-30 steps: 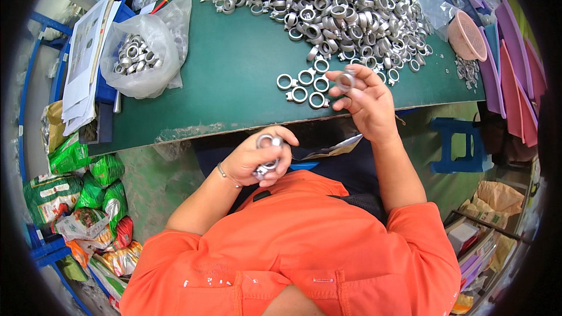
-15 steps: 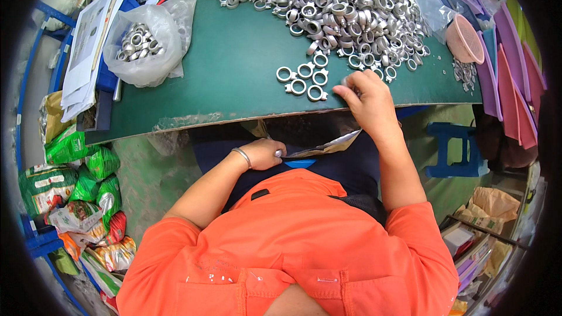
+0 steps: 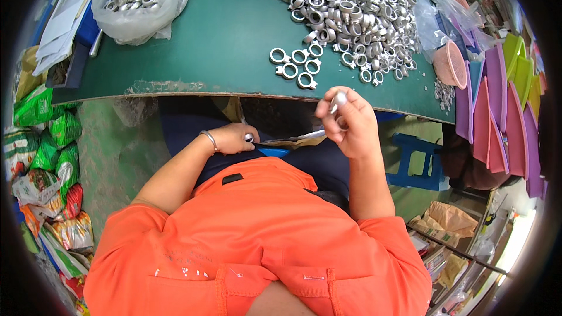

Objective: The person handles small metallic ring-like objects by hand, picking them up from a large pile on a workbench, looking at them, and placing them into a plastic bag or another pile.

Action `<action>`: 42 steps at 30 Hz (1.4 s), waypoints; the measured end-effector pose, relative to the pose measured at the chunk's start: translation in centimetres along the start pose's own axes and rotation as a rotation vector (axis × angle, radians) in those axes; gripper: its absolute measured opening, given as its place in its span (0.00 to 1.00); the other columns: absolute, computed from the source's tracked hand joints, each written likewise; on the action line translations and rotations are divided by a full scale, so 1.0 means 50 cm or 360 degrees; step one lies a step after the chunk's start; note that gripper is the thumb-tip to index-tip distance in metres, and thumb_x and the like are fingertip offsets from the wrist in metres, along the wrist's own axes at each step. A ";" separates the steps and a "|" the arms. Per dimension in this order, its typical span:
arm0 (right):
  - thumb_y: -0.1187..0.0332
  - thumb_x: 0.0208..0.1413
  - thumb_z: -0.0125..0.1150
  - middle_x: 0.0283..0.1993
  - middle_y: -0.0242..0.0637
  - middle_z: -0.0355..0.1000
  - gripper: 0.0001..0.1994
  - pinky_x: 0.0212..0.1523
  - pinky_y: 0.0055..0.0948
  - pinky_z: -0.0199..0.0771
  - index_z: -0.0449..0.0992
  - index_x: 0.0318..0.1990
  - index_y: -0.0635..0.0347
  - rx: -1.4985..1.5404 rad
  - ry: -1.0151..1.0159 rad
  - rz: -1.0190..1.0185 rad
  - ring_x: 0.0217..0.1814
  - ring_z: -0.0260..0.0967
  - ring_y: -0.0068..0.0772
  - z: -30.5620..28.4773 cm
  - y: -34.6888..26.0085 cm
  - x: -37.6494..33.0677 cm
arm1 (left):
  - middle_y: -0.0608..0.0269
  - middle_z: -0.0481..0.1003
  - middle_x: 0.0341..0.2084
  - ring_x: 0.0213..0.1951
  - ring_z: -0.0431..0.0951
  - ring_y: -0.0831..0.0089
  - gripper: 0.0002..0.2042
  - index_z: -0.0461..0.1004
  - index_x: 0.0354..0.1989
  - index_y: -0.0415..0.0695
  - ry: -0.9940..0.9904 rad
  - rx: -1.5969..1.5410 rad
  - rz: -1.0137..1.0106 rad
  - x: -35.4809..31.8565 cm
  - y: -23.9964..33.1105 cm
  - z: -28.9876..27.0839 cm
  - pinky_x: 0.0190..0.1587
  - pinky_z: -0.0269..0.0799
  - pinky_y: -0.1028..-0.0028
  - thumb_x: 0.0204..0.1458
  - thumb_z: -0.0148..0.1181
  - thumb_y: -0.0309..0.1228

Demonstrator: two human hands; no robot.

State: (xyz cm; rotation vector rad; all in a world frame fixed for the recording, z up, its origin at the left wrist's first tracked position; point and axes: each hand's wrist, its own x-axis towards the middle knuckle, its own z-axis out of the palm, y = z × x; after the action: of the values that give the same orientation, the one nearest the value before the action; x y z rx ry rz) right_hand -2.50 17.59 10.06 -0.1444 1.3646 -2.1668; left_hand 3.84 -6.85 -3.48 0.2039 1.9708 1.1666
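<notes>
My right hand (image 3: 351, 123) is raised just off the table's front edge, its fingers closed around a small silvery metal ring (image 3: 341, 122) that they partly hide. Over my lap my left hand (image 3: 233, 138) is closed, beside the rim of an open bag (image 3: 310, 137); its fingertips are mostly hidden, and a silvery round piece shows at them. Several metal rings with small lugs (image 3: 290, 70) lie flat in a loose group on the green table (image 3: 205, 52). Behind them rises a large heap of similar metal rings (image 3: 351, 11).
A clear plastic bag of rings (image 3: 137, 11) stands at the table's left, beside stacked papers (image 3: 70, 17). To the right are a pink basket (image 3: 451, 65) and coloured plastic bins (image 3: 497, 111). A blue stool (image 3: 418, 161) is on the floor, with filled bags (image 3: 55, 158) at lower left.
My right hand has drawn back from beside the heap to in front of the table edge, turning its fingers upward with the ring. My left hand stays near the bag. The view has shifted.
</notes>
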 end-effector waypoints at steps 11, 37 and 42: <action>0.78 0.46 0.57 0.36 0.38 0.69 0.07 0.36 0.38 0.71 0.72 0.34 0.59 -0.2197 -0.0189 -0.0706 0.40 0.70 0.43 0.021 0.047 0.011 | 0.67 0.70 0.20 0.21 0.68 0.80 0.11 0.74 0.42 0.42 -0.0057 -0.0252 -0.0080 0.005 -0.008 0.001 0.22 0.64 0.78 0.50 0.59 0.30; 0.87 0.48 0.56 0.51 0.49 0.70 0.09 0.48 0.29 0.73 0.70 0.35 0.66 -0.0384 -0.0274 -0.0387 0.49 0.70 0.32 -0.024 0.035 0.007 | 0.69 0.67 0.16 0.15 0.65 0.81 0.13 0.75 0.43 0.45 -0.0112 -0.0480 -0.0269 -0.001 0.008 -0.012 0.14 0.60 0.81 0.49 0.59 0.32; 0.83 0.47 0.58 0.40 0.42 0.69 0.10 0.42 0.30 0.67 0.72 0.38 0.62 -0.1914 0.0123 -0.1071 0.41 0.67 0.37 -0.001 0.021 0.052 | 0.69 0.67 0.16 0.16 0.65 0.81 0.13 0.75 0.44 0.45 -0.0121 -0.0468 -0.0281 -0.006 0.016 -0.017 0.14 0.60 0.81 0.50 0.59 0.33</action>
State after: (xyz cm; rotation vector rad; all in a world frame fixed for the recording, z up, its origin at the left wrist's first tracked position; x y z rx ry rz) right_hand -4.27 15.95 8.58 -1.0892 2.7698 -1.4302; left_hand 3.23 -7.13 -2.47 -0.0760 1.6898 1.2934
